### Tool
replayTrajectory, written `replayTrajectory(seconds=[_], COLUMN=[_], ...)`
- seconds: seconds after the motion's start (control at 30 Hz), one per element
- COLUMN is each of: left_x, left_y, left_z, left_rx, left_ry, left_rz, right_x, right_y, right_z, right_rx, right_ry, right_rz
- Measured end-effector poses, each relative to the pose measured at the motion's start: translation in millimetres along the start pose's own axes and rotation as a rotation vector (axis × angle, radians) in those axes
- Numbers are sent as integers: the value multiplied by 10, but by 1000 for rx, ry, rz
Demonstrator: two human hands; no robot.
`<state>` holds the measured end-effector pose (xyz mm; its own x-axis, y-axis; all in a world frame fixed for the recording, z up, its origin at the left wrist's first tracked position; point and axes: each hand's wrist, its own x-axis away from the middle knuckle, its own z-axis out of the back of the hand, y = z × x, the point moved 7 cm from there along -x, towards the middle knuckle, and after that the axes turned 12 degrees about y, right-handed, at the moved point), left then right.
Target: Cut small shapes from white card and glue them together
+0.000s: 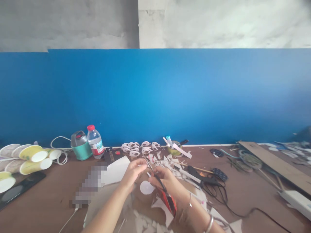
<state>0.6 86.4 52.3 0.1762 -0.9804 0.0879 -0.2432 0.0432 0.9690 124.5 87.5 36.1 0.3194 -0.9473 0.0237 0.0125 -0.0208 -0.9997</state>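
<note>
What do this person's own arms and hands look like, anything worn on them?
The left hand and right hand are ungloved; the forearms are uncovered where visible. The right wrist wears a thin silvery bracelet and, higher up, a thicker silvery bangle.

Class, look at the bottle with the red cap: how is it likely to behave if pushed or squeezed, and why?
Pushed near its cap, the bottle would probably tip, being upright and taller than wide. Once down, it may roll, since its sides look rounded. Its clear, plastic-looking wall would likely give a little when squeezed.
</note>
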Motion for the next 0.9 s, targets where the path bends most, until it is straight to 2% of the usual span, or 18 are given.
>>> replayTrajectory(seconds=[0.43,0.9], left_x=[-63,14], left_y=[-35,7], left_z=[96,-19], left_rx=[-62,-38], left_ry=[49,-25], left_rz=[-31,-17], right_x=[4,23], right_y=[-32,29], right_z=[51,4], right_rx=[21,20], right_ry=[36,-41], right_rz=[-33,-60])
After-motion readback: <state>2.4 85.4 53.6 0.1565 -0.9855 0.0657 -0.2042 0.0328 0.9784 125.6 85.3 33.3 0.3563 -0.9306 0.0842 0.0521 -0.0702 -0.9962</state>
